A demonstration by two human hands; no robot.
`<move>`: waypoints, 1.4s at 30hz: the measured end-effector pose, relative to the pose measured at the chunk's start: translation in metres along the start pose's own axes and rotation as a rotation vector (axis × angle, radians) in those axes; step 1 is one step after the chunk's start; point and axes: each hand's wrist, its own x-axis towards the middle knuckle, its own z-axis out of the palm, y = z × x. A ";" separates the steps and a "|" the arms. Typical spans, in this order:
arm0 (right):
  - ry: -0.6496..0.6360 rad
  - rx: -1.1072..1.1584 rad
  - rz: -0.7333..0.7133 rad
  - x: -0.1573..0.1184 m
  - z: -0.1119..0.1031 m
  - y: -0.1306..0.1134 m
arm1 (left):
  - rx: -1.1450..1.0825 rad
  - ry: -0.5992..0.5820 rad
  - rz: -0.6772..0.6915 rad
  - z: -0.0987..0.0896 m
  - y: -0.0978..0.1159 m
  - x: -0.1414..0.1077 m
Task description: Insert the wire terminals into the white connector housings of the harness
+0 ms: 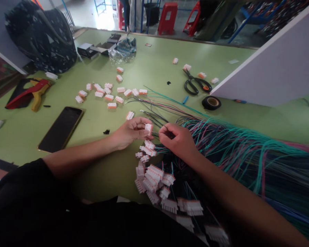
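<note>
Between the thumb and fingers of my left hand (pixel 135 133) is a small white and orange connector (pixel 148 128). Just right of it, my right hand (pixel 177 139) is closed in a pinch around a thin dark wire (pixel 156 122). Loose wire ends fan out past both hands from a big bundle of green, pink and dark wires (pixel 229 140) on the right. Below the hands lies a pile of wired white connectors (pixel 154 175). Several loose white and orange connectors (pixel 109 97) are scattered on the green table (pixel 92 127) beyond my left hand.
A phone (pixel 61 128) and a red and yellow tool (pixel 28 92) lie at the left. Black scissors (pixel 192 82) and a roll of black tape (pixel 211 102) are at the right, near a white panel (pixel 278 58). A dark bag (pixel 42 39) stands at the back left.
</note>
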 end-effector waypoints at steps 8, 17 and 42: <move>-0.018 -0.032 -0.031 0.000 0.002 0.000 | 0.037 0.023 0.005 0.003 0.003 -0.001; -0.114 -0.115 -0.087 0.001 0.007 0.002 | 0.162 0.041 0.035 0.011 0.005 -0.006; -0.065 0.111 -0.004 0.004 -0.011 0.014 | -0.026 -0.046 0.029 -0.002 -0.006 0.004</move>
